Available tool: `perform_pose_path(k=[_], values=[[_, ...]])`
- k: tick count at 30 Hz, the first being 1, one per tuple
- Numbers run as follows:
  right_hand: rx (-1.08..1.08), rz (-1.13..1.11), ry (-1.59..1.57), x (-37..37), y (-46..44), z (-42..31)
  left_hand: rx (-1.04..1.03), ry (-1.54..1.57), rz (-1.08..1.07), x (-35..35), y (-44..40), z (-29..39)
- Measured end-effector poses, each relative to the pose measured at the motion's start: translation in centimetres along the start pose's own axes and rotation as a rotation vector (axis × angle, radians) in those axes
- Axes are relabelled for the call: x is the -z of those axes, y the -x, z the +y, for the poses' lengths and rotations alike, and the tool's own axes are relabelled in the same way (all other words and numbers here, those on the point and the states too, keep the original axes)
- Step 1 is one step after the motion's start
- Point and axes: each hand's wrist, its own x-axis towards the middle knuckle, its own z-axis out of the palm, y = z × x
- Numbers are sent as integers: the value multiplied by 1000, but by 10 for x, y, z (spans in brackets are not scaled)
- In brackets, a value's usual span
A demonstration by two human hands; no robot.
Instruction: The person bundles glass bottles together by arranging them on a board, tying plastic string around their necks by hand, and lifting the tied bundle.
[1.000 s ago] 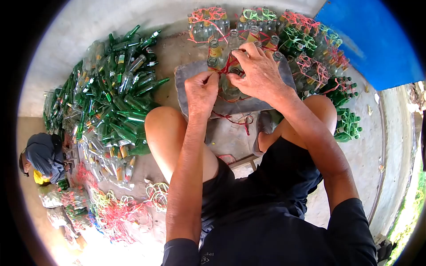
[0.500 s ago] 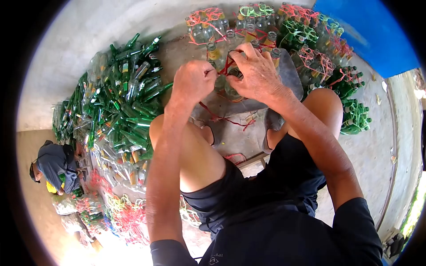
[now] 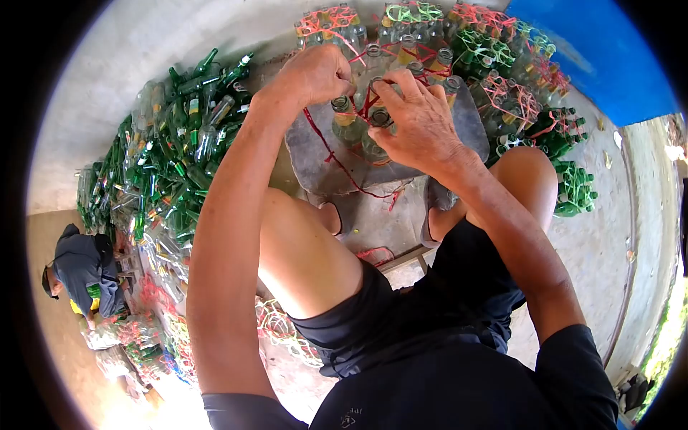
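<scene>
Atop a grey slab [image 3: 466,125] stand clear bottles [image 3: 349,129] laced with red twine [image 3: 330,157]; the left hand [image 3: 313,74], curled tight, pinches that twine, the right hand [image 3: 418,123] bends over bottle necks, its grip unclear; leftward, green bottles [image 3: 193,118] lie heaped near a pale wall [image 3: 165,43]

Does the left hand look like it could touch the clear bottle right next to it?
Probably yes: the left hand is close to the clear bottle and nothing seems between them, but it appears busy holding the red string.
</scene>
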Motion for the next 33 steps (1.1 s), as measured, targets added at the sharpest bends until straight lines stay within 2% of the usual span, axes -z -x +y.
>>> perform_pose_path(k=[3, 6, 9, 12, 15, 17, 20, 24, 27, 30, 33], values=[[-4, -55, 29, 0, 0, 0, 10, -29, -24, -3, -4, -19], [17, -40, 17, 0, 0, 2, 24, 85, 114, -20, 4, -30], [44, -1, -12, -1, 1, 3, -15, 59, 340, -37, 16, -34], [45, -18, 0, 1, 3, 4, 119, 314, 452, -50, 33, -25], [53, -17, -20, 2, 3, 6, 333, 375, 457, -56, 43, -16], [59, -11, -54, 2, 4, 9, 364, 453, 483, -70, 44, -21], [100, 128, -220, 7, 7, 22, 409, 673, 561, -80, 44, -19], [61, 146, 14, 26, 18, 37, 583, 937, 541, -81, 51, -6], [11, 134, -2, 28, 23, 41, 619, 1051, 558, -83, 51, -2], [-113, -36, 17, 16, 24, 52, 656, 1081, 538, -82, 51, -1], [-84, 18, -97, 2, 20, 60, 651, 1144, 561, -83, 54, -4]])
